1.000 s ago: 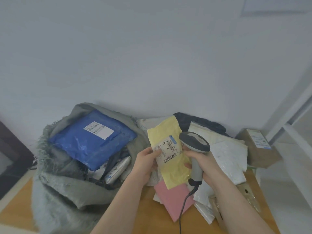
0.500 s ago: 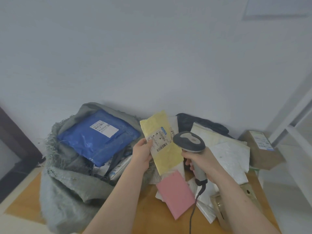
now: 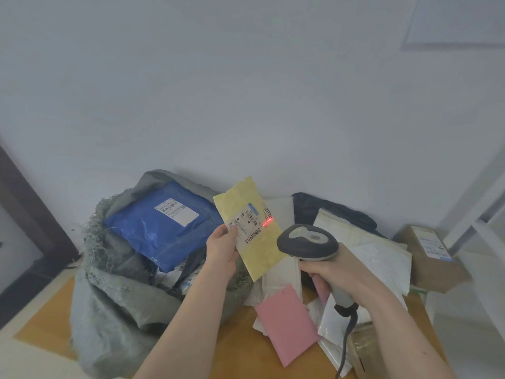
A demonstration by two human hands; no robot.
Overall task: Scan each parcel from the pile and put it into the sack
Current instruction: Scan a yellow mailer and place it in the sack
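Observation:
My left hand pinches a yellow parcel by its left edge and holds it upright above the table, label facing me. A red scan line glows on the label's right edge. My right hand grips the handle of a grey barcode scanner, its head pointing at the parcel from the right. To the left stands the open grey woven sack with a blue parcel lying on top inside it. The pile of white, pink and dark parcels lies at the right on the wooden table.
A pink parcel lies at the front of the pile, under my hands. A brown cardboard box sits at the far right by a white frame. The scanner cable hangs down over the pile. A white wall rises close behind.
The yellow parcel has moved a little left and up, tilting toward the sack. The scanner has followed it, and a red scan line now shows on the label.

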